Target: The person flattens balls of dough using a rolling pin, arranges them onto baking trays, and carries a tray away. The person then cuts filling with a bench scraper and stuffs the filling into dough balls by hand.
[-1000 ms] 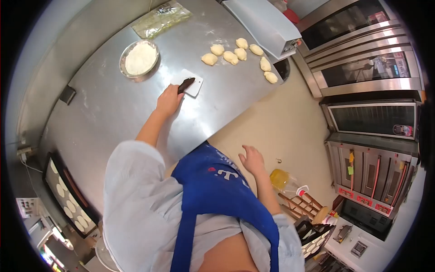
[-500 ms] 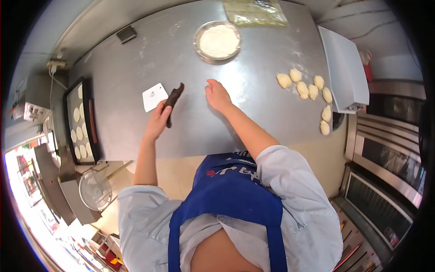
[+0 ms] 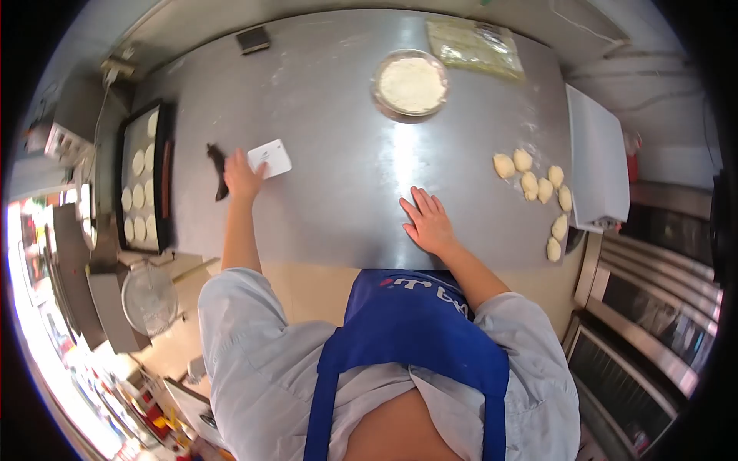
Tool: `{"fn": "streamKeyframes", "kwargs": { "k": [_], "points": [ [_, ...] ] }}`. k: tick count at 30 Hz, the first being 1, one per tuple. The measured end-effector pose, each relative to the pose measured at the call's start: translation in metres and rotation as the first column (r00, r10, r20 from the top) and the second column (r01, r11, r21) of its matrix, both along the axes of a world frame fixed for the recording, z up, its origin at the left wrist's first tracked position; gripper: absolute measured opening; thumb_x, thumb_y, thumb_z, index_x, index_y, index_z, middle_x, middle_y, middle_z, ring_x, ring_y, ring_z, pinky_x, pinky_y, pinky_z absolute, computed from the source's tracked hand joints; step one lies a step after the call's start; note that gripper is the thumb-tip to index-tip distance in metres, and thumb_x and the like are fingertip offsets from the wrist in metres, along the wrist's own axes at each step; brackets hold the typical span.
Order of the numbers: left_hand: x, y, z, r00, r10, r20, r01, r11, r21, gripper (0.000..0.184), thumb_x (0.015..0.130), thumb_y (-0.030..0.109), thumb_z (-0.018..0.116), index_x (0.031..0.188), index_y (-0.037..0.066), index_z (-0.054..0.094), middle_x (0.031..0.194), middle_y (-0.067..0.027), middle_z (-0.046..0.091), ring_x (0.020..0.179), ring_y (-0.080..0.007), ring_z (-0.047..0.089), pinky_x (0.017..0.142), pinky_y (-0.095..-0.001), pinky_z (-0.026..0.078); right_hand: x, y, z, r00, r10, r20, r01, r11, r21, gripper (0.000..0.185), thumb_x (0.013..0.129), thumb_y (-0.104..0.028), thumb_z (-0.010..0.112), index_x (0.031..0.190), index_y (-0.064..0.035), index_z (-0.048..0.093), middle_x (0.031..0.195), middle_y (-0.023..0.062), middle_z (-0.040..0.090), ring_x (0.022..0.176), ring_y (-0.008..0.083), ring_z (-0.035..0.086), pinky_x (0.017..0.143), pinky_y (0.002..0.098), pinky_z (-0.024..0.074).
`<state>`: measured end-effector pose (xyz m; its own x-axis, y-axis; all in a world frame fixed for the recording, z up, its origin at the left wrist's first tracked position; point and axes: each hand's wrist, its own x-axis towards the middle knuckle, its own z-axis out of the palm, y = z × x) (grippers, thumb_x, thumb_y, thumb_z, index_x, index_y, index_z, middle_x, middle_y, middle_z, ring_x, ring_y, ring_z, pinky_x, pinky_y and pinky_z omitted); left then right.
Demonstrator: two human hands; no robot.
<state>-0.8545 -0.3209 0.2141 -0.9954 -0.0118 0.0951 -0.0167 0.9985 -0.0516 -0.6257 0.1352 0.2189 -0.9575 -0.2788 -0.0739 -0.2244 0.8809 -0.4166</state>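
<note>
My left hand (image 3: 244, 177) is over the left part of the steel table (image 3: 330, 200). Its fingers are apart, and the thumb overlaps the lower left corner of a white flat scraper (image 3: 271, 157). Just left of the hand lies a dark brown, long, uneven piece (image 3: 218, 170) whose kind I cannot make out. My right hand (image 3: 430, 222) rests near the table's front edge, palm down with fingers spread, holding nothing.
A bowl of white flour (image 3: 413, 84) stands at the back, beside a clear plastic bag (image 3: 475, 48). Several dough pieces (image 3: 530, 184) lie at the right. A black tray (image 3: 161, 180) of flat dough rounds is at the left edge. A small dark block (image 3: 254, 40) sits far left.
My left hand has let go of the dark piece, which now lies farther left, and has come to the scraper. My right hand has drawn back toward me and spread its fingers. The view has shifted.
</note>
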Motion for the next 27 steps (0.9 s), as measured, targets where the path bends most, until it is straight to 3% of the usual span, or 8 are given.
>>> {"fn": "streamKeyframes", "kwargs": {
  "k": [8,11,14,17,20,24,26,27],
  "points": [
    [-0.022,0.071,0.001,0.926,0.039,0.376,-0.13,0.967,0.219,0.122,0.051,0.052,0.095,0.142,-0.006,0.038,0.129,-0.0226,0.062,0.121,-0.0366,0.059,0.101,-0.0434,0.049,0.047,0.023,-0.008,0.994,-0.101,0.044,0.101,0.995,-0.004,0.059,0.085,-0.018,0.065,0.14,-0.0068,0.048,0.15,0.0217,0.039,0.139,0.036,0.038,0.11,0.0443,0.0364],
    [-0.01,0.125,0.027,0.882,0.082,0.464,-0.203,0.955,0.218,0.107,0.061,0.05,0.091,0.136,-0.008,0.043,0.13,-0.023,0.062,0.122,-0.0346,0.059,0.103,-0.0423,0.048,0.052,0.029,-0.002,0.977,-0.141,0.158,0.156,0.984,-0.084,0.061,0.084,-0.019,0.068,0.14,-0.0049,0.048,0.148,0.022,0.041,0.138,0.0364,0.039,0.11,0.0436,0.0365],
    [0.019,0.172,-0.011,0.917,-0.374,0.137,0.331,0.906,0.264,0.07,0.076,0.042,0.084,0.122,-0.004,0.058,0.121,-0.0223,0.066,0.109,-0.0347,0.065,0.092,-0.0411,0.052,0.051,0.044,0.023,0.941,-0.335,-0.043,0.311,0.909,-0.278,0.06,0.082,-0.021,0.072,0.135,-0.0031,0.051,0.149,0.0214,0.038,0.138,0.0372,0.037,0.11,0.0452,0.0363],
    [0.125,0.327,0.092,0.563,-0.694,0.449,0.387,0.701,0.599,0.032,0.087,0.028,0.074,0.103,0.001,0.068,0.1,-0.0181,0.069,0.085,-0.0323,0.066,0.075,-0.0388,0.051,0.063,0.088,0.075,0.831,-0.497,-0.249,0.396,0.844,-0.362,0.051,0.083,-0.032,0.072,0.124,-0.0042,0.061,0.137,0.0227,0.052,0.129,0.0371,0.049,0.104,0.0453,0.0431],
    [0.186,0.436,0.095,0.309,-0.884,0.351,0.347,0.449,0.824,0.027,0.086,0.023,0.074,0.1,0.0,0.069,0.092,-0.0153,0.069,0.081,-0.0308,0.066,0.075,-0.0372,0.051,0.089,0.163,0.095,0.85,-0.237,0.47,0.363,0.91,-0.199,0.045,0.085,-0.043,0.068,0.109,-0.0043,0.068,0.112,0.0231,0.067,0.11,0.039,0.062,0.093,0.0467,0.0494],
    [0.24,0.566,0.072,0.541,-0.838,0.07,0.432,0.349,0.832,0.048,0.087,0.027,0.074,0.127,0.004,0.059,0.118,-0.0169,0.063,0.099,-0.0293,0.064,0.085,-0.0375,0.052,0.196,0.265,0.037,0.531,-0.713,0.458,0.834,0.534,-0.136,0.047,0.091,-0.045,0.061,0.094,0.0009,0.07,0.087,0.0249,0.07,0.083,0.0396,0.069,0.073,0.0475,0.0528],
    [0.259,0.611,0.037,0.489,-0.843,0.223,0.193,0.354,0.915,0.065,0.087,0.031,0.073,0.141,0.003,0.047,0.129,-0.0197,0.056,0.107,-0.0299,0.061,0.09,-0.0384,0.051,0.261,0.314,0.007,0.265,-0.804,0.533,0.911,0.028,-0.412,0.045,0.094,-0.039,0.059,0.09,0.0039,0.07,0.073,0.0206,0.07,0.07,0.0337,0.07,0.063,0.0442,0.0524],
    [0.268,0.632,0.031,0.413,-0.848,0.331,0.136,0.417,0.899,0.072,0.091,0.034,0.07,0.147,0.001,0.04,0.139,-0.0225,0.048,0.118,-0.0311,0.056,0.093,-0.04,0.051,0.282,0.33,-0.005,0.233,-0.839,0.492,0.915,0.018,-0.402,0.045,0.095,-0.037,0.058,0.088,0.006,0.069,0.067,0.0183,0.068,0.063,0.0307,0.069,0.059,0.0424,0.0524]
  ]
}}
